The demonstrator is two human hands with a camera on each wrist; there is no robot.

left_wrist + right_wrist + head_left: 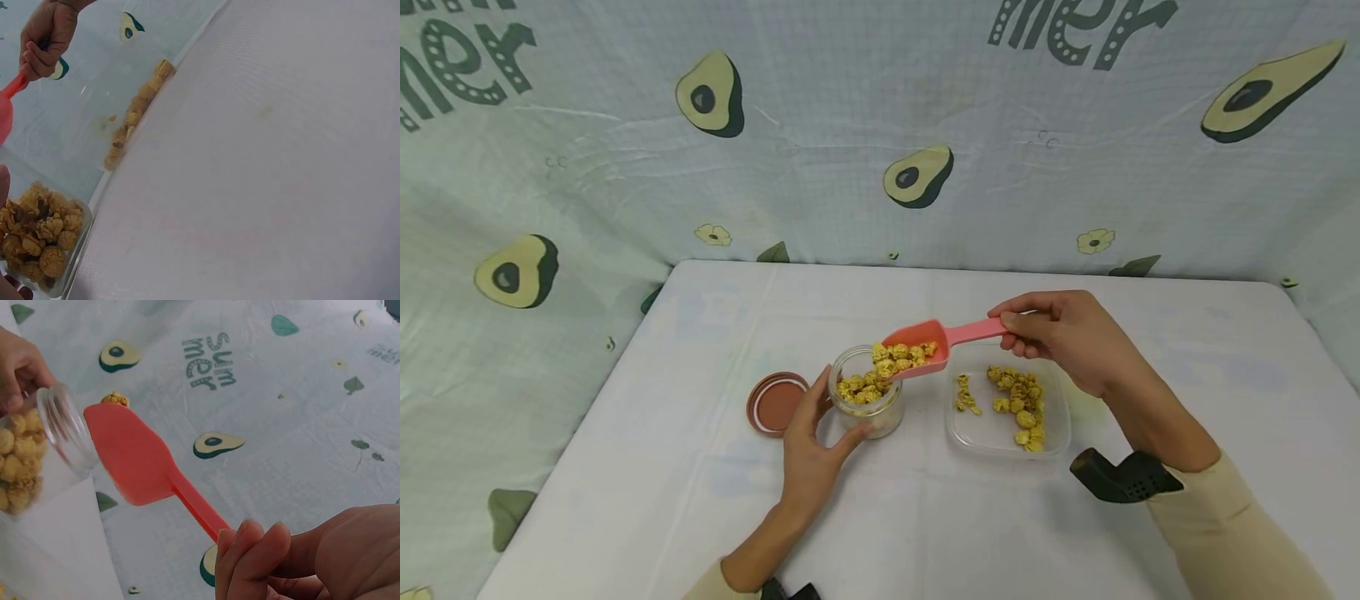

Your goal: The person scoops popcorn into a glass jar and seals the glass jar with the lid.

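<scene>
My left hand (811, 462) holds a clear glass jar (883, 421) around its side, with thumb and fingers on opposite sides. Golden popcorn (50, 244) partly fills the jar. By its handle, a pink scoop (976, 331) is pinched between the thumb and fingers of my right hand (1067, 340). Popcorn pieces (901, 360) lie in the scoop, whose front lip overlaps the jar's mouth in the head view. From the right wrist view, the scoop's underside (134, 456) shows close beside the jar rim (65, 428), and one piece (115, 399) peeks above its edge.
A clear plastic container (988, 435) with more popcorn (1024, 404) stands right of the jar, below the right hand. The brown round lid (778, 406) lies left of the jar. A white-covered table (880, 533) meets an avocado-print curtain (820, 108) at the back.
</scene>
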